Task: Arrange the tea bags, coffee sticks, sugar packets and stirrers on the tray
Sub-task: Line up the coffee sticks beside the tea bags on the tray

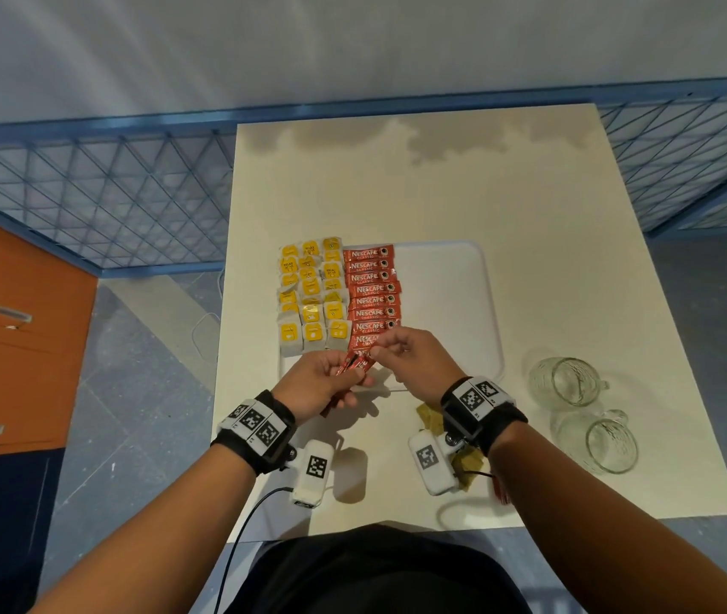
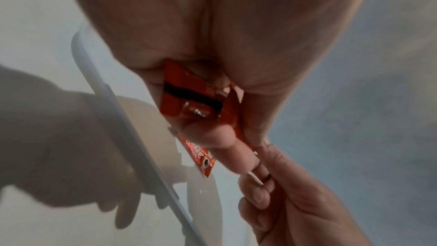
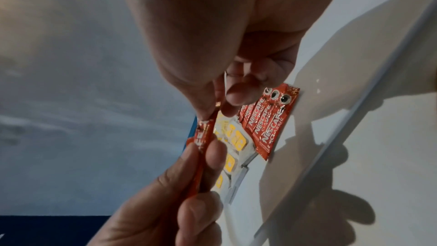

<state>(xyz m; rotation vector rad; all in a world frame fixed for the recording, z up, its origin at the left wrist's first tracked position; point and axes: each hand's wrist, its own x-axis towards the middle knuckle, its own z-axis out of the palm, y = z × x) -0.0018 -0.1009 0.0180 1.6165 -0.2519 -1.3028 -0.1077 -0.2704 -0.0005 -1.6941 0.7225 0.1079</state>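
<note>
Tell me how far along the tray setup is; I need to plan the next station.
Done: yellow tea bags fill the white tray's left side, with a column of red coffee sticks beside them. In hand: the left hand holds a few more coffee sticks, and the right hand pinches one of them. Left: the tray's right part is bare; brownish packets still lie on the table. No stirrers clearly identifiable.

Yellow tea bags [image 1: 312, 296] are lying in rows at the white tray's [image 1: 450, 303] left edge; red coffee sticks [image 1: 370, 294] are lying stacked beside them; more sticks [image 1: 355, 365] are hovering above its near edge.
</note>
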